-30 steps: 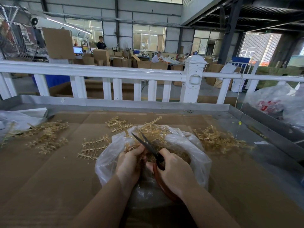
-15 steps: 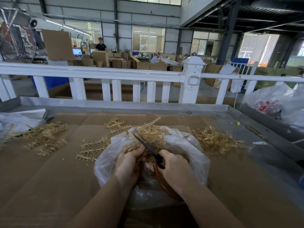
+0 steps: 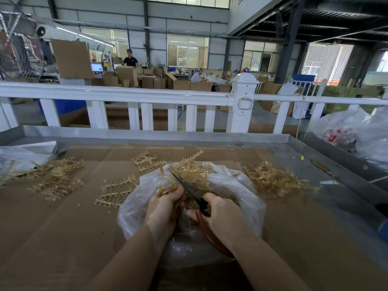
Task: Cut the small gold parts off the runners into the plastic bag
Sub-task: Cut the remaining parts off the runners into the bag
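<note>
A: Snipping over the clear crumpled plastic bag (image 3: pixel 237 185), the right hand (image 3: pixel 225 219) curls round the brown-handled dark-bladed scissors (image 3: pixel 194 195), blades pointing to eleven o'clock.

B: And the left hand (image 3: pixel 162 208) pinches a gold plastic runner (image 3: pixel 165 189) at the bag's mouth.

A: Best to cut close, I'd say, keeping it above the bag so parts drop in.

B: More gold runners (image 3: pixel 115 191) wait at nine o'clock.
</note>
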`<state>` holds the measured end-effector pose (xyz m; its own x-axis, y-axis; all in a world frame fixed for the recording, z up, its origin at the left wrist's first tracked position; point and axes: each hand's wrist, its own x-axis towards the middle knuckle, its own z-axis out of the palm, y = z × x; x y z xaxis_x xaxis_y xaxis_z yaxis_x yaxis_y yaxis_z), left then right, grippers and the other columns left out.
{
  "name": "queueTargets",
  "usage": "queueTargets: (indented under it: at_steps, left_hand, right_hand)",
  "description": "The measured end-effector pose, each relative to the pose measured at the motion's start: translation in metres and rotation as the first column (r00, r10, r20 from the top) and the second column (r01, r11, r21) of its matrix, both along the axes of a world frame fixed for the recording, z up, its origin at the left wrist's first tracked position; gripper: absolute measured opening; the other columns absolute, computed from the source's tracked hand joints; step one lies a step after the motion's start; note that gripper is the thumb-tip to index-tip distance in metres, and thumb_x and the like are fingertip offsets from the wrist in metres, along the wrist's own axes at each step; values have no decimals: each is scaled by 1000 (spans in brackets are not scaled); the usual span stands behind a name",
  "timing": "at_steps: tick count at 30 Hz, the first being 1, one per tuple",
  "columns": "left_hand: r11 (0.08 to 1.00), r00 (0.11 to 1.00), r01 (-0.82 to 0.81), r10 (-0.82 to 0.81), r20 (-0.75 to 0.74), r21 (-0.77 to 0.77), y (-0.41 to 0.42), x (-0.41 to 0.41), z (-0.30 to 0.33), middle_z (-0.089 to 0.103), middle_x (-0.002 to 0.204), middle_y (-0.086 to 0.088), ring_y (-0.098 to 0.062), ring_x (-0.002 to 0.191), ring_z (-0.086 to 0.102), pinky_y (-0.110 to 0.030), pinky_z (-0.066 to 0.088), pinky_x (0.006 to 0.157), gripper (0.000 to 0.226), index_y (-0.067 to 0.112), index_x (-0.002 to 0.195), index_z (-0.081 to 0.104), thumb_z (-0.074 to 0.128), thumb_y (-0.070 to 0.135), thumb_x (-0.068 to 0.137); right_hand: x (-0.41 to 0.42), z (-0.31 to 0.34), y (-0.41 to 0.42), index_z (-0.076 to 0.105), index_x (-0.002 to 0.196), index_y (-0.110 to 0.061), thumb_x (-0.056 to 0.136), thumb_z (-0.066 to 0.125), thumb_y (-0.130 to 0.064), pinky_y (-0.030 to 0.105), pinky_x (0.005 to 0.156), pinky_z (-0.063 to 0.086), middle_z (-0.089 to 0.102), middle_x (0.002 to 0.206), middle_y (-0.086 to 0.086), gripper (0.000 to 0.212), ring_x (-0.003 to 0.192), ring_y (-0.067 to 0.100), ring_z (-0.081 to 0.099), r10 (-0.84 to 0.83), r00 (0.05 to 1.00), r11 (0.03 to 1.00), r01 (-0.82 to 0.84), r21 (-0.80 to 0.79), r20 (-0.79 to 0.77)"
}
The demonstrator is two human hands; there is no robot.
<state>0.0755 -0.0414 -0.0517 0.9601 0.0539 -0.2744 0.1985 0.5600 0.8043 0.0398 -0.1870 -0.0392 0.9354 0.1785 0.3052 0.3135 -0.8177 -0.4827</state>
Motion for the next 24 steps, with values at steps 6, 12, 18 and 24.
queueTargets:
  at_steps: [6, 12, 18, 24]
  left_hand:
    - [1000, 999, 26, -25, 45, -8, -1, -2, 0, 74, 95, -18, -29, 84, 73, -34, 59, 65, 31, -3, 114, 62, 67, 11, 86]
    - [983, 978, 141, -120, 171, -115, 0, -9, 0, 62, 119, -27, -38, 109, 62, -50, 44, 101, 51, -8, 124, 54, 59, 17, 80]
    - [996, 992, -23, 34, 122, -90, -3, -5, -7, 71, 98, -24, -33, 87, 72, -38, 59, 67, 30, -3, 117, 59, 59, 12, 92]
    - [990, 987, -84, 99, 130, -114, -5, 0, -11, 74, 90, -18, -28, 81, 73, -33, 59, 61, 26, 3, 117, 58, 60, 11, 93]
  right_hand:
    - [-4, -2, 2, 56, 105, -28, 85, 54, -61, 19, 73, 45, 65, 92, -9, 38, 88, 8, 60, -70, 995, 997, 67, 41, 65]
    - [-3, -7, 5, 53, 104, -31, 86, 56, -55, 16, 71, 38, 62, 94, -10, 31, 91, 9, 58, -152, 981, 988, 147, 46, 122]
    - [-3, -21, 8, 54, 118, -31, 86, 54, -56, 11, 77, 35, 62, 100, -11, 40, 96, 7, 57, -230, 945, 973, 222, 62, 232]
    - [-3, -27, 12, 60, 119, -25, 82, 63, -42, 22, 79, 47, 66, 98, -5, 40, 94, 14, 61, -235, 932, 972, 225, 68, 276]
